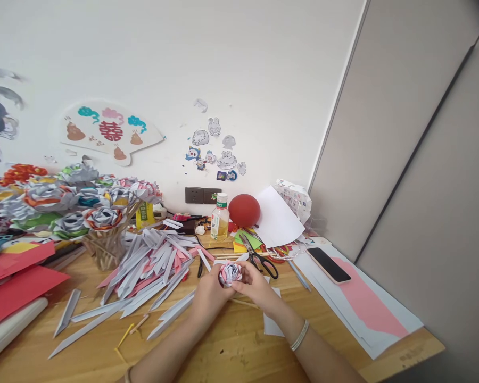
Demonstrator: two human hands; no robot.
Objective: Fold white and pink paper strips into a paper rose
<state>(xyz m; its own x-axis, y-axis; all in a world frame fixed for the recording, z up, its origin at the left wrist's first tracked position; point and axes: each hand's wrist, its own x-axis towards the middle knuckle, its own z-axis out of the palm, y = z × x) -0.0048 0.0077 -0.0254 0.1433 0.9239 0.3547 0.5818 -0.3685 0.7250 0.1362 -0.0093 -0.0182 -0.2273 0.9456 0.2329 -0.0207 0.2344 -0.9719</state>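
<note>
A small pink and white paper flower (pixel 230 274) is held between my two hands, above the wooden table. My left hand (pixel 209 290) is curled round its left side and underside. On its right, the fingers and thumb of my right hand (pixel 253 284) press against the petals. Part of the flower is covered by my fingers. Just behind my right hand lie black-handled scissors (pixel 263 262). Left of my hands spreads a pile of folded white and pink paper strips (pixel 155 260).
Finished paper flowers (pixel 104 217) stand on sticks in a clear cup at the left. Red paper sheets (pixel 19 287) lie nearer. A drink bottle (pixel 219 218) and a red balloon (pixel 244 210) are at the wall. On the right, a phone (pixel 329 265) rests on white and pink paper (pixel 371 298).
</note>
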